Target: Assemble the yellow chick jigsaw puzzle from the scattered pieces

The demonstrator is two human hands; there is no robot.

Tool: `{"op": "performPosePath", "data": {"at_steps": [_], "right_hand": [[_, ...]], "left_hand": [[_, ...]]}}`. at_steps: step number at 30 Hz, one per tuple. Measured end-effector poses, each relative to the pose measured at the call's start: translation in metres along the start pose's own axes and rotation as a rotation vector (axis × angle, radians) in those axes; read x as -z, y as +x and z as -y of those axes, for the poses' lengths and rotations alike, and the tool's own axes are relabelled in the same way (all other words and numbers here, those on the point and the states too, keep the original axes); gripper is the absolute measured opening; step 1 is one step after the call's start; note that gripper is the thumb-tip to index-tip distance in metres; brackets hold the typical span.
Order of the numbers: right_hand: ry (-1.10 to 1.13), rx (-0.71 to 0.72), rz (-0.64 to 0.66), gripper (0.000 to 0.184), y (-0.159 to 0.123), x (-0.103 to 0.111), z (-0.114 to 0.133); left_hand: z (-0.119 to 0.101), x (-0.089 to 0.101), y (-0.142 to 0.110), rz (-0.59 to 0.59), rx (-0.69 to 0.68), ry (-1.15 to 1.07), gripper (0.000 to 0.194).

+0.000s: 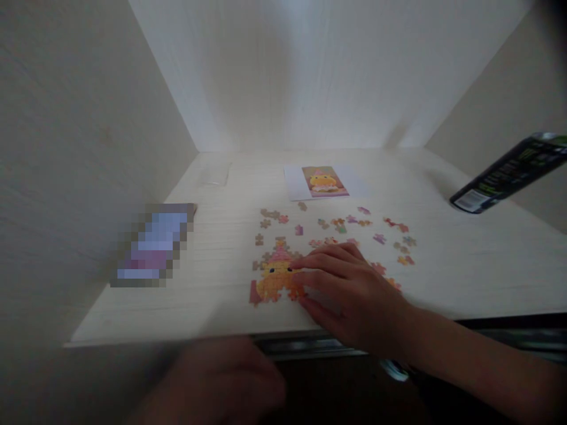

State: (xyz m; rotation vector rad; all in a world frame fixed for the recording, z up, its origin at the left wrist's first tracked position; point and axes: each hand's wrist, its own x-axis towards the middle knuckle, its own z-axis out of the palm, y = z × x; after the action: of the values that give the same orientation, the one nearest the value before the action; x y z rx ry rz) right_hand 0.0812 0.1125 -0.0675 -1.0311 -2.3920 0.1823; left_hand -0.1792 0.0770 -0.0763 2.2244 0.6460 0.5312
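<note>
My right hand point(349, 289) lies over the right edge of a partly assembled jigsaw puzzle point(274, 274), its fingertips and thumb touching the pieces. The fingers are spread, with thumb and forefinger apart; whether a loose piece is under them I cannot make out. The joined part shows a yellow animal face with dark eyes and a pink hat. Loose puzzle pieces point(339, 223) lie scattered behind and to the right of it, some partly hidden by the hand. My left hand point(225, 378) is a blur below the table's front edge, its fingers not readable.
Behind the pieces lies a reference picture point(325, 181) on white paper. A pixelated phone-like slab point(153, 245) is at the left, with a small clear packet point(214, 175) farther back. A dark can point(505, 174) stands at the right. Pale panels enclose the table point(204, 236).
</note>
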Motion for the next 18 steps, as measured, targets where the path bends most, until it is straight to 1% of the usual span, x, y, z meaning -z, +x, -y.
{"op": "performPosePath", "data": {"at_steps": [1, 2, 3, 4, 6, 8, 10, 14, 18], "right_hand": [[-0.005, -0.002, 0.006, 0.019, -0.001, 0.000, 0.000], [-0.004, -0.003, 0.013, 0.018, -0.002, -0.001, -0.001], [0.001, 0.000, 0.017, 0.018, -0.003, -0.002, -0.001], [0.009, 0.007, 0.018, 0.018, -0.004, -0.004, 0.000], [0.019, 0.022, 0.010, 0.017, -0.004, -0.007, 0.000], [0.023, 0.029, -0.002, 0.017, -0.004, -0.009, 0.000], [0.032, 0.033, -0.014, 0.018, -0.004, -0.010, -0.001], [0.046, 0.030, -0.040, 0.017, -0.005, -0.008, -0.001], [0.051, 0.039, -0.068, 0.016, -0.005, -0.006, -0.001]], "left_hand": [[0.004, 0.013, -0.002, -0.104, 0.042, 0.062, 0.023], [0.007, 0.024, -0.001, -0.240, 0.082, 0.157, 0.025], [0.010, 0.032, 0.001, -0.352, 0.089, 0.332, 0.020], [0.013, 0.036, 0.004, -0.383, 0.096, 0.404, 0.017], [0.015, 0.039, 0.014, -0.374, 0.083, 0.449, 0.015], [0.015, 0.036, 0.022, -0.331, 0.073, 0.410, 0.015], [0.015, 0.033, 0.028, -0.318, 0.071, 0.383, 0.013], [0.016, 0.033, 0.029, -0.291, 0.077, 0.321, 0.014], [0.019, 0.034, 0.025, -0.305, 0.083, 0.272, 0.015]]}}
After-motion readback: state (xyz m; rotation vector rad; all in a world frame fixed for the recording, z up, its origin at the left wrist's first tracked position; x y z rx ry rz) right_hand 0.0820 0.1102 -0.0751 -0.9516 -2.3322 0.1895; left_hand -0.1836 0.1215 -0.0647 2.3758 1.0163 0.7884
